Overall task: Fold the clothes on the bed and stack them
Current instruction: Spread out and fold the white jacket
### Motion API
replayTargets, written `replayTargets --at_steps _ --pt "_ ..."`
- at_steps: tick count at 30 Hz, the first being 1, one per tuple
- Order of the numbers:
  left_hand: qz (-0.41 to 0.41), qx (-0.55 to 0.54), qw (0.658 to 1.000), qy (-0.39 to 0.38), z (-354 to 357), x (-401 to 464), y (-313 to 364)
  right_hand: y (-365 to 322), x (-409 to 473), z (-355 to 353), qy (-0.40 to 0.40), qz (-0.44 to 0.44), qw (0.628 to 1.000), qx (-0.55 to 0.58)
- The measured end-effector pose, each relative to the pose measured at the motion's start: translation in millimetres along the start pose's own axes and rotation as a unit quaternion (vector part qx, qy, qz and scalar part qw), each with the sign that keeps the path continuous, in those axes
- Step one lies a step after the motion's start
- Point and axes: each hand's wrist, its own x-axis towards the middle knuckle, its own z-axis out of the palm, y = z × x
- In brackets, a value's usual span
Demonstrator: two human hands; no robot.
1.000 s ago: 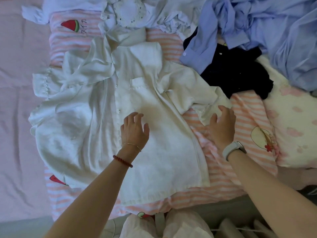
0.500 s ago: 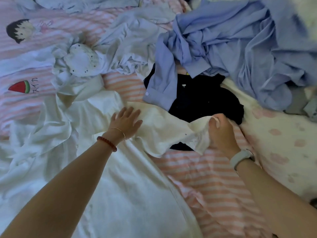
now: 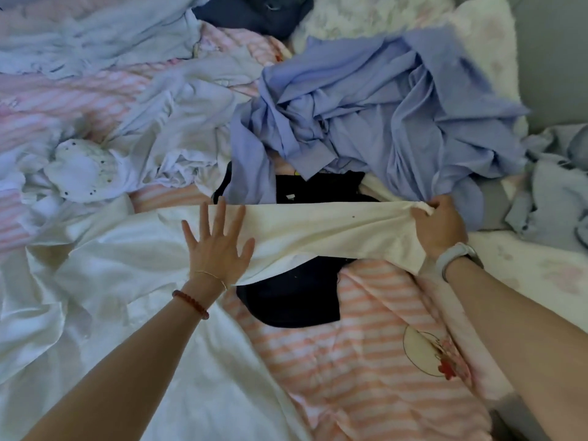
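Note:
A white shirt [image 3: 133, 281] lies spread over the left and lower part of the bed. Its sleeve [image 3: 324, 230] is stretched out flat to the right, across a black garment [image 3: 292, 300]. My left hand [image 3: 216, 249] rests flat with fingers spread on the shirt where the sleeve begins. My right hand [image 3: 440, 227] pinches the sleeve's cuff end and holds it taut. A crumpled blue shirt [image 3: 375, 106] is heaped just beyond the sleeve.
Pale white and light blue garments [image 3: 165, 122] lie crumpled at the upper left. A dark item [image 3: 254, 11] sits at the top. Grey-blue cloth [image 3: 553, 192] lies at the right edge. The pink striped bedcover [image 3: 366, 370] shows at lower right.
My right hand has pulled the white sleeve out to the right until it is straight. My left hand has moved up from the shirt's front to the shoulder and spread flat.

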Motion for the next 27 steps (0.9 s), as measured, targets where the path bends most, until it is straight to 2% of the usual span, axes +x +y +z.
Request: replayTargets --at_steps 2,3,6,10,13,15,18,20,22,24,25,27 --pt "0.079 0.012 0.997 0.014 6.0 -4.4 18.0 0.3 -3.9 -0.7 0.009 0.029 0.997 0.065" --pt "0.104 0.016 0.994 -0.003 7.7 -6.4 26.2 -0.8 -7.4 -0.4 0.018 0.042 0.992 0.114" --pt "0.113 0.009 0.99 -0.081 14.5 -9.8 46.9 -1.1 -21.6 -0.4 0.029 0.069 0.978 0.197" --pt "0.061 0.013 0.983 -0.175 21.2 -3.2 54.7 9.5 -36.4 0.1 -0.002 0.1 0.988 0.121" --pt "0.056 0.019 0.975 -0.216 11.2 2.7 57.6 3.9 -42.7 -4.6 0.011 0.109 0.991 0.081" --pt "0.05 -0.006 0.974 -0.223 4.5 3.0 57.6 -4.9 -50.2 -9.1 0.044 0.073 0.993 0.079" --pt "0.064 -0.038 0.983 -0.168 -6.5 -10.1 55.3 -23.8 -67.4 -17.7 0.094 -0.044 0.992 0.069" --pt "0.086 -0.053 0.986 -0.132 -13.1 -30.2 51.0 -43.4 -78.6 -23.1 0.093 -0.134 0.984 0.065" --pt "0.075 -0.122 0.983 -0.113 -13.8 -56.4 41.7 -70.3 -92.0 -26.1 0.062 -0.21 0.972 0.081" --pt "-0.019 -0.292 0.954 -0.072 -20.1 -84.9 26.3 -104.5 -113.0 -26.4 -0.002 -0.271 0.954 0.129" --pt "-0.084 -0.387 0.918 -0.038 -24.9 -100.0 16.6 -122.6 -128.3 -26.1 -0.045 -0.296 0.941 0.155" --pt "-0.211 -0.567 0.796 -0.003 -39.8 -131.5 -12.6 -156.9 -168.6 -22.2 -0.148 -0.33 0.909 0.207"
